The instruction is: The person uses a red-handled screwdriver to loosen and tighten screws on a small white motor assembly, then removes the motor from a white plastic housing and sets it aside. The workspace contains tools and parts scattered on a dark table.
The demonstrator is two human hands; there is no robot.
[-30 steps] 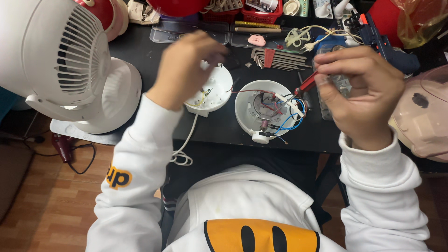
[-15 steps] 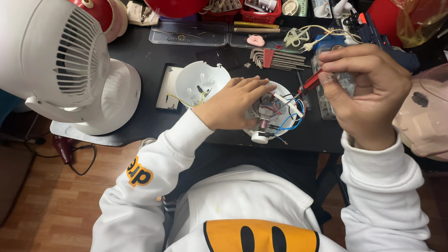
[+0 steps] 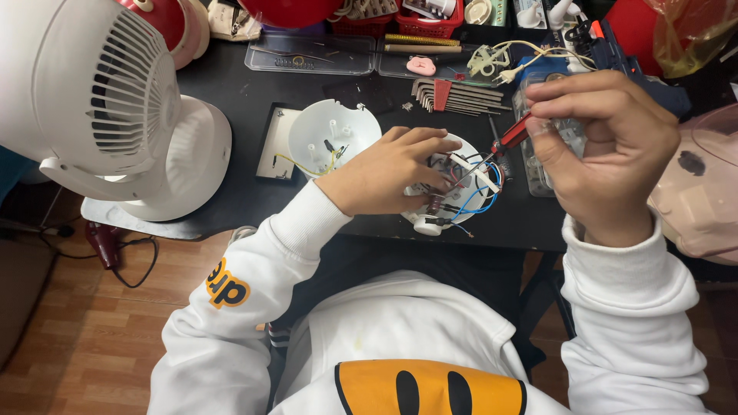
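Note:
My left hand point(image 3: 388, 170) rests on a round white housing point(image 3: 453, 206) full of red, blue and black wires, steadying its left side. My right hand point(image 3: 607, 150) grips a screwdriver point(image 3: 503, 144) with a red and black handle; its thin shaft slants down-left, and the tip sits among the wires in that housing. A second white dome-shaped shell point(image 3: 332, 137) with a yellow wire lies just left of my left hand on the black table point(image 3: 231, 192).
A large white fan point(image 3: 100, 107) stands at the left edge. A fanned set of hex keys point(image 3: 450, 94), clear plastic trays point(image 3: 307, 55), a white plug with cord point(image 3: 500, 65) and a red basket point(image 3: 430, 19) lie further back. Wooden floor lies below.
My left hand moved from the dome-shaped shell rightward onto the wired housing and has settled there. My right hand kept the screwdriver in place.

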